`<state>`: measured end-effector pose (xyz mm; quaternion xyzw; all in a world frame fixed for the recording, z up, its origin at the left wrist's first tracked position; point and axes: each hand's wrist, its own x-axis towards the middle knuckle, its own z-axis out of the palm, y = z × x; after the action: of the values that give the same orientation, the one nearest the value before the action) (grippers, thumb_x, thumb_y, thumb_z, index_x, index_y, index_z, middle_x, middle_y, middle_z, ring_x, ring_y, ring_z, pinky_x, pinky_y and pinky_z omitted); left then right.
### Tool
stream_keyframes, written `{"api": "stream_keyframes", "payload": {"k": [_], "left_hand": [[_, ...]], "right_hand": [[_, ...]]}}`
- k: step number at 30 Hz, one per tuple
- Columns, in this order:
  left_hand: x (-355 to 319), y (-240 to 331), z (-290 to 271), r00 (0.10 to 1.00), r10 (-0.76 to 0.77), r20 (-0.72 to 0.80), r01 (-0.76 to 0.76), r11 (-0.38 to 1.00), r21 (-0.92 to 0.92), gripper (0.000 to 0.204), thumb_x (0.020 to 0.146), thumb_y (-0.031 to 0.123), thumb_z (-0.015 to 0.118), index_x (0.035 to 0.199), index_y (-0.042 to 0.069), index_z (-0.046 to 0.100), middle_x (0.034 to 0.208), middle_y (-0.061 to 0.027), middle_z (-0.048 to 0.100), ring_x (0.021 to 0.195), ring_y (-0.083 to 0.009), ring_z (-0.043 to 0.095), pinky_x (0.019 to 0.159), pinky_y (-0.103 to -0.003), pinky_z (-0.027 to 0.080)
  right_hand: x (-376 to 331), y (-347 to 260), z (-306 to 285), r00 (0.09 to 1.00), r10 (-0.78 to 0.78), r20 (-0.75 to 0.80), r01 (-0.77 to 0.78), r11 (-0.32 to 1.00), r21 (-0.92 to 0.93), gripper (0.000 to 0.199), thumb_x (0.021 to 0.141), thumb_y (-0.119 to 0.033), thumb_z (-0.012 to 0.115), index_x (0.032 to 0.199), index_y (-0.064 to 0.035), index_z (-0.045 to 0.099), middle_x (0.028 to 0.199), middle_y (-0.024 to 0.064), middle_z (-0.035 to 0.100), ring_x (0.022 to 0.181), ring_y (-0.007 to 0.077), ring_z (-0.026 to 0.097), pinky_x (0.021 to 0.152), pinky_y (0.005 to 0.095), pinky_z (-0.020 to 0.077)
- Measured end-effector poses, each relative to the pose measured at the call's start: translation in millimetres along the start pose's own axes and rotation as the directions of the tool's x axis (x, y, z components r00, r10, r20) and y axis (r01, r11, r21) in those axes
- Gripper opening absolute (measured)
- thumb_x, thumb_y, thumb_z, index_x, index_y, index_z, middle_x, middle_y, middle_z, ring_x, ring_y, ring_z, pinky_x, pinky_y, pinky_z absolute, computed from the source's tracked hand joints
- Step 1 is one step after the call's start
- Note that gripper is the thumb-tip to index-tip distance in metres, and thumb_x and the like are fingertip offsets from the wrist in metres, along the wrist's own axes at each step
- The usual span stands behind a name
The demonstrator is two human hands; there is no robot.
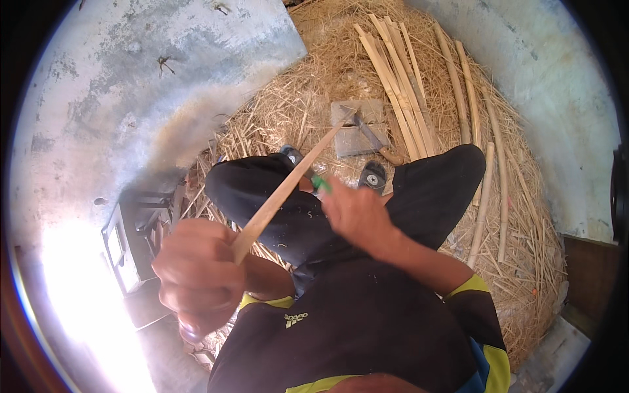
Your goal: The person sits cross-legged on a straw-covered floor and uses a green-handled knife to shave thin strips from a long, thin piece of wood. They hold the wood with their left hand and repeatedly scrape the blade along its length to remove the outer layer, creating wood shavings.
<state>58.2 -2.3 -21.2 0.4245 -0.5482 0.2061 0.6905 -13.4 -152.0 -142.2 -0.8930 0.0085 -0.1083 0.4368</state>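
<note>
Bamboo strip [288,187]: a long, flat, pale sliver, held slanting across the seated person's lap, lower end in the left hand [196,275] and upper end pointing toward a grey stone slab [357,128] on the ground ahead. Left hand is clenched around the strip's lower end, close to the camera and slightly blurred. Right hand [357,213] is closed on a green-handled tool [320,184], whose blade is not clearly visible; the handle lies against the strip about midway along its length, above the left knee. Both knees, in dark trousers, are raised, with two sandalled feet just beyond them. A hatchet with a wooden handle [373,139] lies on the slab. Beyond it, a bundle of split bamboo strips [400,85] and several round bamboo poles [481,131] lie on a bed of straw and shavings [308,85]. A dark metal stool frame [134,226] stands at the left, beside a concrete floor [131,78].
</note>
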Motion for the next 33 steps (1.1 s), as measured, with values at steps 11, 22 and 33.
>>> {"api": "stream_keyframes", "payload": {"k": [11, 22, 33], "left_hand": [[-4.3, -0.7, -18.3, 0.996, 0.045, -0.077, -0.038, 0.994, 0.098, 0.03, 0.078, 0.026, 0.046, 0.053, 0.01, 0.044, 0.047, -0.0022, 0.041, 0.031, -0.007, 0.025, 0.032, -0.022, 0.013], [-5.4, 1.0, -28.5, 0.999, 0.008, -0.053, -0.001, 0.992, 0.129, 0.032, 0.08, 0.026, 0.041, 0.053, 0.009, 0.04, 0.049, -0.0044, 0.041, 0.032, -0.0072, 0.024, 0.031, -0.023, 0.014], [-5.7, 3.3, -19.1, 0.996, 0.006, -0.092, 0.006, 0.992, 0.128, 0.033, 0.081, 0.028, 0.042, 0.052, 0.012, 0.043, 0.046, -0.0024, 0.037, 0.032, -0.0071, 0.022, 0.032, -0.023, 0.013]], "right_hand": [[17.4, 25.1, 23.0, 0.994, -0.059, -0.094, 0.059, 0.998, -0.003, 0.017, 0.091, -0.017, 0.053, 0.087, -0.0018, 0.048, 0.057, 0.0169, 0.055, 0.051, 0.0361, 0.057, 0.048, 0.0453, 0.0438], [19.3, 15.3, 12.1, 0.999, -0.023, -0.027, 0.018, 0.985, -0.174, 0.02, 0.091, -0.023, 0.052, 0.088, -0.0041, 0.047, 0.053, 0.0151, 0.055, 0.047, 0.0338, 0.058, 0.044, 0.0445, 0.0465], [26.8, 23.8, 11.2, 0.999, 0.053, 0.006, -0.052, 0.992, -0.115, 0.021, 0.091, -0.022, 0.051, 0.091, -0.0014, 0.05, 0.056, 0.0225, 0.055, 0.054, 0.042, 0.058, 0.051, 0.0497, 0.0465]]}}
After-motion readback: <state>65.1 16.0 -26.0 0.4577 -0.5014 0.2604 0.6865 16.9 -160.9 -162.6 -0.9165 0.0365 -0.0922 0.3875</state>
